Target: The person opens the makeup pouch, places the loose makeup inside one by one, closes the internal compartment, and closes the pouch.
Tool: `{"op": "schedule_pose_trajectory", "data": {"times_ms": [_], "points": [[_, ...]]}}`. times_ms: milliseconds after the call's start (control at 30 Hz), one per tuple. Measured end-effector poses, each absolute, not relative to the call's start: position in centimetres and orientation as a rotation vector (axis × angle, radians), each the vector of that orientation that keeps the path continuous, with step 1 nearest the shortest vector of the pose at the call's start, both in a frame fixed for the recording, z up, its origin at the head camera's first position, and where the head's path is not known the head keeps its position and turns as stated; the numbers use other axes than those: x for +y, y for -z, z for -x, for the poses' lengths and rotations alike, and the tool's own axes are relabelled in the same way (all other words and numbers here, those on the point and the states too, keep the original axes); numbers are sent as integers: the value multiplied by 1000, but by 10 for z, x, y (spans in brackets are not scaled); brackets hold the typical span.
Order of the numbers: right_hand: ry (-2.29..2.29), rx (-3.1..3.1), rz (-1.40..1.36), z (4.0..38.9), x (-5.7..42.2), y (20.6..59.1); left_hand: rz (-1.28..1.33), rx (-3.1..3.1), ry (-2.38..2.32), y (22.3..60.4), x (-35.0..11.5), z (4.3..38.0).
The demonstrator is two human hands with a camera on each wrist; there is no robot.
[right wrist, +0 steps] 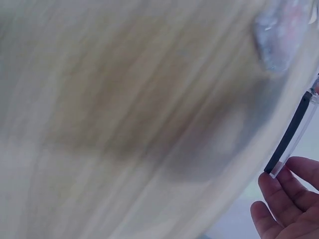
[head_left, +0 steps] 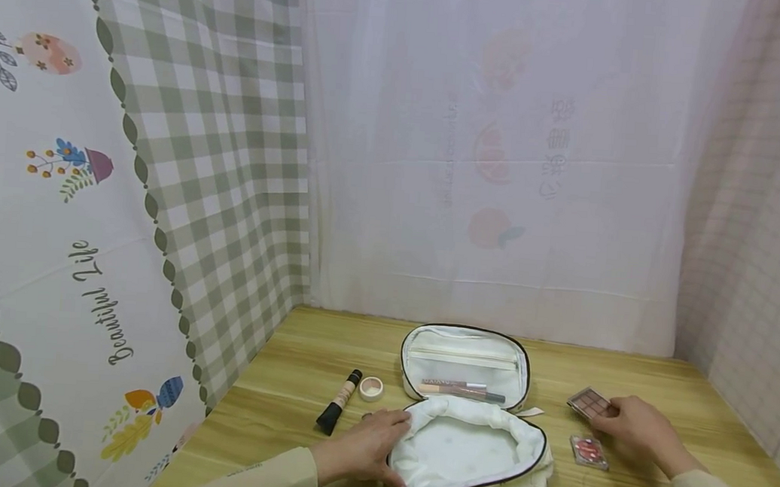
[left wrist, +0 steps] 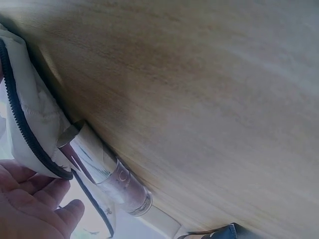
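Wood-grain table (head_left: 286,372), open pouch (head_left: 453,450), black-capped tube (head_left: 342,399), round pot (head_left: 371,388), red compact (head_left: 589,451)

Printed cloth hangs on three sides of a wood-grained, yellowish bench (head_left: 250,392). The left cloth (head_left: 202,110) pairs green-and-white checks with a white panel bearing plant motifs and "Beautiful Life", the lettering turned sideways. Across the back hangs a pale sheet (head_left: 396,161); its faint prints are probably fruit, with washed-out lettering. A pale, gridded right cloth (head_left: 763,247) closes the other side. The light is soft.
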State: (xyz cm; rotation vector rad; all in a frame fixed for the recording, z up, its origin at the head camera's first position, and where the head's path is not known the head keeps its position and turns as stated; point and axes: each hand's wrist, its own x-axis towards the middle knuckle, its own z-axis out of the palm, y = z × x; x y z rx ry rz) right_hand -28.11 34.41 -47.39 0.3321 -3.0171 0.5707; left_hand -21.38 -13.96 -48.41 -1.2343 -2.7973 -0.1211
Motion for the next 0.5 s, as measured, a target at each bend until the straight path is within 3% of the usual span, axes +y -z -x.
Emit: {"op": "schedule_pose_trajectory", "data": {"times_ms": [500], "points": [[-577, -2789, -533, 276, 292, 461, 1241, -2796, 116, 486, -140, 215]]}}
